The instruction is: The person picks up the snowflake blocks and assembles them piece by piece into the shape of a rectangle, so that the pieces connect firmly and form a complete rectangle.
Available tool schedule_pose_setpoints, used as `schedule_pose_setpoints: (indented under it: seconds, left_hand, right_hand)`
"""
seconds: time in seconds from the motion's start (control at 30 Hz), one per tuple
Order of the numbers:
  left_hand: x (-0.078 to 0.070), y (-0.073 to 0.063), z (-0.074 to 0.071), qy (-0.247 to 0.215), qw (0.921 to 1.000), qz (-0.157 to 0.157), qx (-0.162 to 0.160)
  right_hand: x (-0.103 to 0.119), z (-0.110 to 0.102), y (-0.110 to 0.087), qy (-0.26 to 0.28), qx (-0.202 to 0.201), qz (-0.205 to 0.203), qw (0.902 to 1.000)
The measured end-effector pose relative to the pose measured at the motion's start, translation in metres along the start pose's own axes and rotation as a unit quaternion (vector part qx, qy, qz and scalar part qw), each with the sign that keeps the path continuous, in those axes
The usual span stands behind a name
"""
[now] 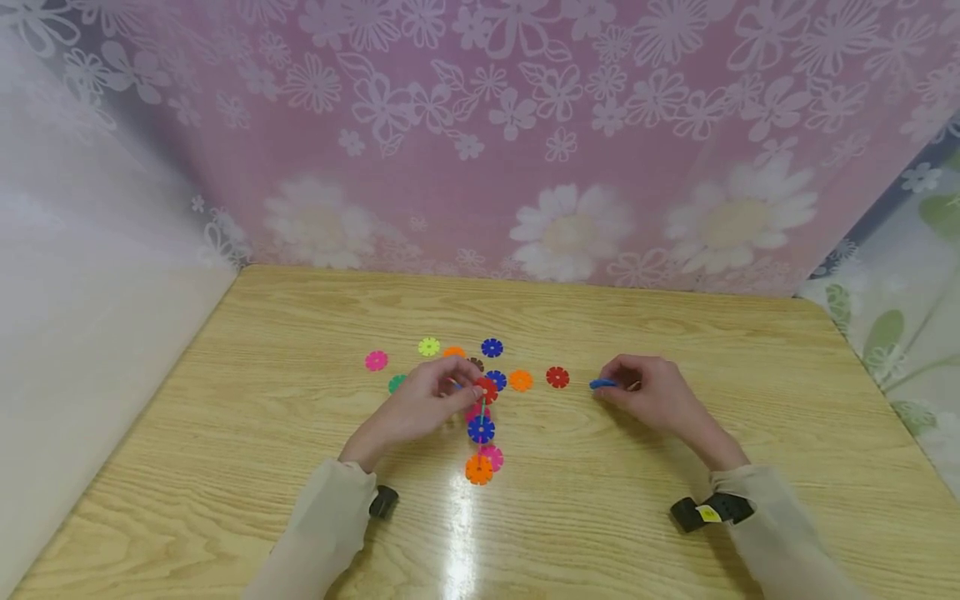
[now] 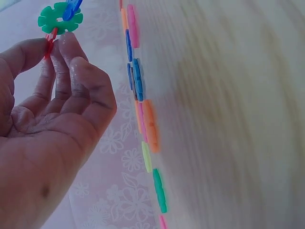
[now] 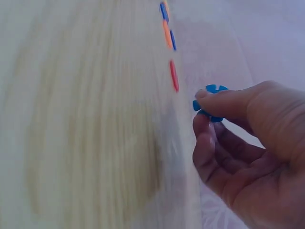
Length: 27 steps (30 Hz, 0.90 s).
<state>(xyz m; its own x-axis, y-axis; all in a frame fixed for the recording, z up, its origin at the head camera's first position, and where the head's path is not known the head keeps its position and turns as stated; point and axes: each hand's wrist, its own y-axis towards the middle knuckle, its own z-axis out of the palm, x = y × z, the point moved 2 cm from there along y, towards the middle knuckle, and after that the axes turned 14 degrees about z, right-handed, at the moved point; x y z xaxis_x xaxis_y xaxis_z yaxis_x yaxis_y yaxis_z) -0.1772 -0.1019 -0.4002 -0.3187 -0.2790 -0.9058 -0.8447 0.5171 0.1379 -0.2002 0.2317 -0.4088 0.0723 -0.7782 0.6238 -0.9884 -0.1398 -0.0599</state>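
My left hand [image 1: 427, 397] pinches a red notched disc [image 1: 490, 392] between thumb and fingertips. A green disc [image 2: 44, 22] is slotted into the red one, and a blue disc [image 2: 71, 9] joins the green. In the head view this linked chain runs toward me from the left hand, ending in an orange disc [image 1: 478, 471]. Pink pieces show beside the chain; whether they are joined to it I cannot tell. My right hand [image 1: 660, 390] holds a single lighter blue disc [image 3: 217, 118] by its edge, apart from the chain.
Loose discs lie on the wooden table [image 1: 225, 417] around and behind the left hand: pink [image 1: 377, 360], yellow-green [image 1: 428, 347], dark blue [image 1: 492, 347], orange [image 1: 521, 380]. A red disc [image 1: 557, 377] lies between the hands. Flowered curtains [image 1: 465, 167] surround the table.
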Motion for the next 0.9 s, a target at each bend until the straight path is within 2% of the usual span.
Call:
schedule_pose_setpoints:
  seconds: [0.33, 0.9]
  left_hand:
    - [-0.001, 0.001, 0.001, -0.007, 1.0000, 0.001, 0.004]
    - [-0.004, 0.005, 0.007, -0.006, 0.9998, 0.016, 0.013]
  right_hand:
    - [0.028, 0.013, -0.012, 0.087, 0.015, -0.007, 0.9961]
    - [0.052, 0.032, -0.015, 0.138, 0.009, -0.060, 0.9885]
